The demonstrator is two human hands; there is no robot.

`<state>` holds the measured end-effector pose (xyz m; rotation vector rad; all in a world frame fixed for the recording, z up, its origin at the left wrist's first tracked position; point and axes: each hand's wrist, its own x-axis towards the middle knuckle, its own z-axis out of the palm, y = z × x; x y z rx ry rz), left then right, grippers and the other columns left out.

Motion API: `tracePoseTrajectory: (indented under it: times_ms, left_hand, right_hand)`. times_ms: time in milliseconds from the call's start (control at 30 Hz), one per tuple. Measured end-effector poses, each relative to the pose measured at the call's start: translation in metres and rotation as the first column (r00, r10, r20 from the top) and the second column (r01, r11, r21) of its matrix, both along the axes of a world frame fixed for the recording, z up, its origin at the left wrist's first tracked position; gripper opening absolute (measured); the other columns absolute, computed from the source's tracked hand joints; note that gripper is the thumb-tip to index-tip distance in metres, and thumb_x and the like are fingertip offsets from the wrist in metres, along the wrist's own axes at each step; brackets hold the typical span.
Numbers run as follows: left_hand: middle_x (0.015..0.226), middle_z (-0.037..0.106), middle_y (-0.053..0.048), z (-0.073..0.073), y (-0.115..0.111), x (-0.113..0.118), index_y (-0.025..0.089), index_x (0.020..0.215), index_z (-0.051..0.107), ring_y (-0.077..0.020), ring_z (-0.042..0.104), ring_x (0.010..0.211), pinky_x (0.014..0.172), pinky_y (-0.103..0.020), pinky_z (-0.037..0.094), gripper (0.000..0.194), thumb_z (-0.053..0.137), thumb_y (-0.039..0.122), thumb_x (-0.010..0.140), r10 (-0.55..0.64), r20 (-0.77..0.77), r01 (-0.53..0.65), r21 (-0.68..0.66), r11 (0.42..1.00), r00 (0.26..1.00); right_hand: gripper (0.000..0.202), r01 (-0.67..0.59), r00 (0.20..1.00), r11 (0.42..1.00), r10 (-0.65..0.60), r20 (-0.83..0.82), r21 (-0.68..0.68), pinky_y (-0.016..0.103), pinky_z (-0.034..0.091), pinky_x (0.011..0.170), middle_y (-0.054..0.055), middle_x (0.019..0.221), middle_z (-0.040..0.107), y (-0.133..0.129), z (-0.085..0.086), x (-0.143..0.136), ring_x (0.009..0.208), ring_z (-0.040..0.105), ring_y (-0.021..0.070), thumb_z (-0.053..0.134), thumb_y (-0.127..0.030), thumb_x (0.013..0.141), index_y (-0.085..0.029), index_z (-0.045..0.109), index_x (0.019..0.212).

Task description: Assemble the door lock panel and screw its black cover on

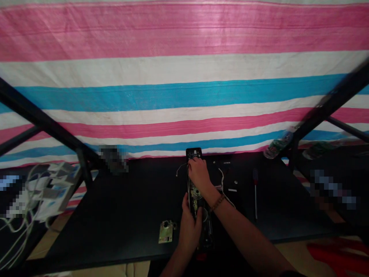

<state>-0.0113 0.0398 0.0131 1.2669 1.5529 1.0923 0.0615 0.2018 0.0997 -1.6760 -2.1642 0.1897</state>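
Our left hand (190, 225) half-curls around the long black housing (196, 193), below our right hand (198, 172), whose bent fingers hide any grip; we'd best brace the body firmly and avoid pinching the thin wire (181, 166) left of our right fingertips.

The right hand (199, 172) hides part of the device (196, 192) from me, its exact contact too small to tell. The right edge cuts off a red thing (334, 251); a dark object (114, 159) back left is blurred.
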Motion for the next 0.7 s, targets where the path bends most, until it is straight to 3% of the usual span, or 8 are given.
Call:
tracePoseTrajectory:
  times_ms: [300, 700]
  left_hand:
    - [0.147, 0.051, -0.021, 0.002, 0.002, 0.0, 0.016, 0.154, 0.022, -0.029, 0.056, 0.133, 0.11, -0.049, 0.043, 0.069, 0.053, 0.039, 0.096, 0.004, -0.002, -0.004, 0.021, 1.0, 1.0]
    - [0.151, 0.047, -0.023, 0.004, 0.001, 0.0, 0.014, 0.153, 0.021, -0.0292, 0.052, 0.137, 0.112, -0.049, 0.041, 0.069, 0.053, 0.037, 0.096, -0.013, -0.026, 0.014, 0.028, 1.0, 1.0]
  right_hand:
    - [0.015, 0.02, 0.995, 0.996, -0.012, -0.1, 0.087, 0.035, 0.037, 0.088, 0.009, 0.102, 0.066, -0.007, -0.009, 0.003, 0.1, 0.057, 0.0243, 0.055, -0.014, 0.094, -0.018, 0.068, 0.101]
    - [0.015, 0.034, 0.995, 0.991, -0.021, -0.101, 0.127, 0.035, 0.037, 0.087, 0.007, 0.099, 0.066, -0.007, -0.016, 0.003, 0.097, 0.056, 0.0237, 0.056, -0.014, 0.095, -0.02, 0.07, 0.096]
